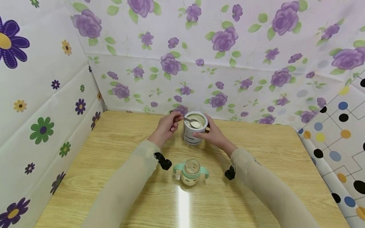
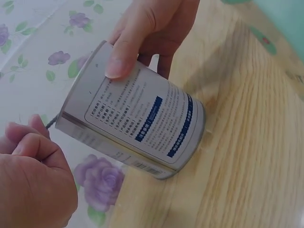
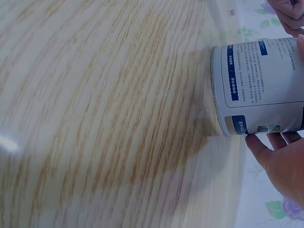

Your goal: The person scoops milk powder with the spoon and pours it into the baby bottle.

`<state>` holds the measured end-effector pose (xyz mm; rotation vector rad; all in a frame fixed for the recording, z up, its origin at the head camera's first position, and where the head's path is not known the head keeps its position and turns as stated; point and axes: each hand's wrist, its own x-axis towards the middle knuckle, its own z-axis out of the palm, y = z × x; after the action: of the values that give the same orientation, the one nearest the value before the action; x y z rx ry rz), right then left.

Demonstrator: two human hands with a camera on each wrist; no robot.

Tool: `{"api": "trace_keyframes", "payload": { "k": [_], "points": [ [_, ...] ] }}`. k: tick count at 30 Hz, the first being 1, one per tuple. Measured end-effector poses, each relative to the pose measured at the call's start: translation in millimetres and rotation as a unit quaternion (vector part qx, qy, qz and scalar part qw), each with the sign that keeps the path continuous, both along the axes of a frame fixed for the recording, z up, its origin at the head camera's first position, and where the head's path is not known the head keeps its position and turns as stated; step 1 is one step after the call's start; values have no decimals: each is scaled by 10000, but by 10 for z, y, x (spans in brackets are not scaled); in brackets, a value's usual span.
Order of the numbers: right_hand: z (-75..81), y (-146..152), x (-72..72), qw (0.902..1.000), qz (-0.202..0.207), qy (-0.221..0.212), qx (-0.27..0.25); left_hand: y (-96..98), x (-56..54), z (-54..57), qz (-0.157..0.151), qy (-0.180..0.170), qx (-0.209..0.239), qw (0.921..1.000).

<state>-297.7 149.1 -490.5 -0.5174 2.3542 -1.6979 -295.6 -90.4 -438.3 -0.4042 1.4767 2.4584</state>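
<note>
My left hand pinches the handle of a metal spoon, whose bowl, heaped with pale powder, is at the open mouth of a tin can. The can stands upright on the table, and pale powder shows inside it. From the right side my right hand grips the can, thumb across its front, as the left wrist view also shows on the printed can. Nearer to me, between my forearms, stands a baby bottle with mint-green handles and no lid on top; whether it holds anything is unclear.
The wooden table meets a flowered cloth wall just behind the can. Patterned sheets also rise at the left and right edges. Black wrist mounts sit on both sleeves, on either side of the bottle.
</note>
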Motion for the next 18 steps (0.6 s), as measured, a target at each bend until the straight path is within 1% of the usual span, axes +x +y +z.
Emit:
{"api": "trace_keyframes", "payload": {
  "k": [6,13,15,18],
  "points": [
    [13,-5,17,10000,-15,45,23,9,12,38,28,-45,124,9999],
    [18,5,16,9999,34,52,104,6,22,34,43,-63,138,9999],
    [46,30,28,9997,74,10,227,7,23,39,33,-62,170,9998],
    [118,109,76,9980,156,50,617,4,25,53,-4,-70,232,9997]
  ]
}}
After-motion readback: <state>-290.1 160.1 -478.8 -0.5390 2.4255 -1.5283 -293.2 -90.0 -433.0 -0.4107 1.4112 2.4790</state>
